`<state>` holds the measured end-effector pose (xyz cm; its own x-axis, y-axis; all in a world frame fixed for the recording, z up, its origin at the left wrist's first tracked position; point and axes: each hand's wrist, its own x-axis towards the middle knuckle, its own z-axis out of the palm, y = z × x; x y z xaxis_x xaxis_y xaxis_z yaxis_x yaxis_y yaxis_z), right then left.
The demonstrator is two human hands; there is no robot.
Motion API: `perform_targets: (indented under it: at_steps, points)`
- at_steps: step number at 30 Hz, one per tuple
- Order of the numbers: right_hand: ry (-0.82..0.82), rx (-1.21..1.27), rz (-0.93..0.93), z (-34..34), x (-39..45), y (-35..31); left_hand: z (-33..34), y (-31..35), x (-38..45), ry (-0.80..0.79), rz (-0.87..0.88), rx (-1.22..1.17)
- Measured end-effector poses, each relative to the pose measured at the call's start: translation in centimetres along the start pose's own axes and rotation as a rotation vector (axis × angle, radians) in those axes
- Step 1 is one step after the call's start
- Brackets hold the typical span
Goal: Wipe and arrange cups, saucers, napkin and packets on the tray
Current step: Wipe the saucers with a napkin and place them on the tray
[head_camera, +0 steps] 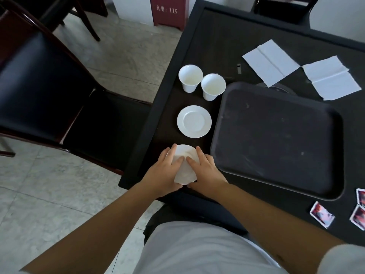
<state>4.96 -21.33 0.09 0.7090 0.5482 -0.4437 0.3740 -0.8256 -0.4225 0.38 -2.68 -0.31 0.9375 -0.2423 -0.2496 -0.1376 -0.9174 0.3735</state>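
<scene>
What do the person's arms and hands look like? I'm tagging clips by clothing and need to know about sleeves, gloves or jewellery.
Both forearms are bare up to short, light grey sleeves; the right sleeve shows at the lower right corner. The left hand and right hand wear no gloves, and no rings, watch or bracelets are visible. The shirt is the same light grey.

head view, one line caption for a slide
Both hands wipe a saucer with a napkin beside the tray.
</scene>
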Motion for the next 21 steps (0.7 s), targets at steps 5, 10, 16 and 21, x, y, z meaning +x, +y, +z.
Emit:
perform_targets:
  at_steps: [5,10,16,21]
  points:
    - [-0.011,-0.01,-0.031,-2.0,-3.4,3.0,-0.1,4.7,0.4,0.002,0.006,0.016]
    - [0.015,0.031,-0.02,-3.7,-7.4,7.4,0.5,10.2,2.2,-0.041,0.037,0.042]
    - [0.064,0.071,0.045,-5.3,-11.2,13.7,1.3,16.8,5.7,-0.08,0.106,0.019]
    - [0.115,0.089,0.123,-7.1,-13.7,18.9,1.9,22.1,9.8,-0.123,0.155,0.033]
